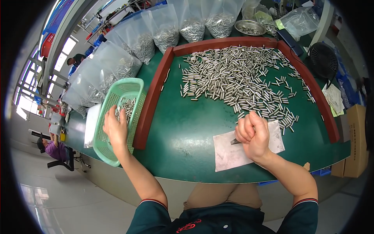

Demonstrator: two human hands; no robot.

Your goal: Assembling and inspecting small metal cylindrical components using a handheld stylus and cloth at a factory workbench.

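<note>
My left hand (115, 128) is over the light green plastic basket (102, 134) at the left, its fingers apart and slightly bent. Short shiny metal pins (127, 106) lie inside the basket beside the fingertips. Above a smudged white sheet of paper (226, 158), my right hand (254, 134) is closed in a fist. A small dark pointed piece (235, 142) shows at its lower left; the fist hides the rest. Beyond the fist spreads a big loose heap of the same kind of metal pins (233, 74) on the green tabletop (179, 128).
Dark red wooden rails (154, 101) border the heap on three sides. Clear bags of metal pins (165, 35) line the left and back. A metal bowl (249, 28) and a black fan (323, 60) stand farther back. Cardboard boxes (355, 140) are at right. Another person (56, 150) sits far left.
</note>
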